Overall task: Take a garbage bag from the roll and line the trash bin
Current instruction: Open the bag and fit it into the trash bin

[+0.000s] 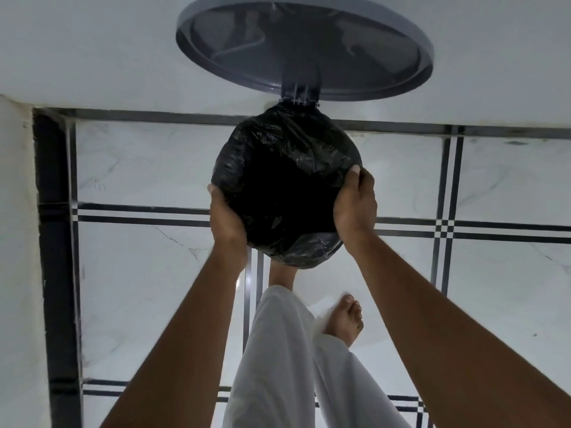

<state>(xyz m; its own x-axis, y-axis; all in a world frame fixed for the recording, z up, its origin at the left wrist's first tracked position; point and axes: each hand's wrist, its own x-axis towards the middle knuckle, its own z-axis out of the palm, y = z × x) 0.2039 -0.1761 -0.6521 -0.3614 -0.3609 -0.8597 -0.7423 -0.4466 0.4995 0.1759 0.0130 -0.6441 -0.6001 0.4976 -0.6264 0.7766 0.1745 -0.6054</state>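
White marble-look floor (148, 168) tiles with black double stripes run under a round bin seen from above, against a pale wall (92, 41). A black bag (278, 162) covers the bin's whole mouth, its plastic folded over the rim and crinkled on the outside all round. The grey lid (309, 47) stands swung open behind the bin, hinged at the far edge of the rim.

The left hand (225, 220) grips the bag at the rim's near-left side, fingers curled under the plastic. The right hand (355, 205) grips it at the right side, thumb tip pressed on the folded edge and fingers wrapped round the outside. Both forearms reach in from the bottom corners.

Below the bin, a leg in white trousers (278, 359) points toward its base, that foot partly hidden beneath the bag. A second bare foot (344, 319) rests on the floor just to the right.
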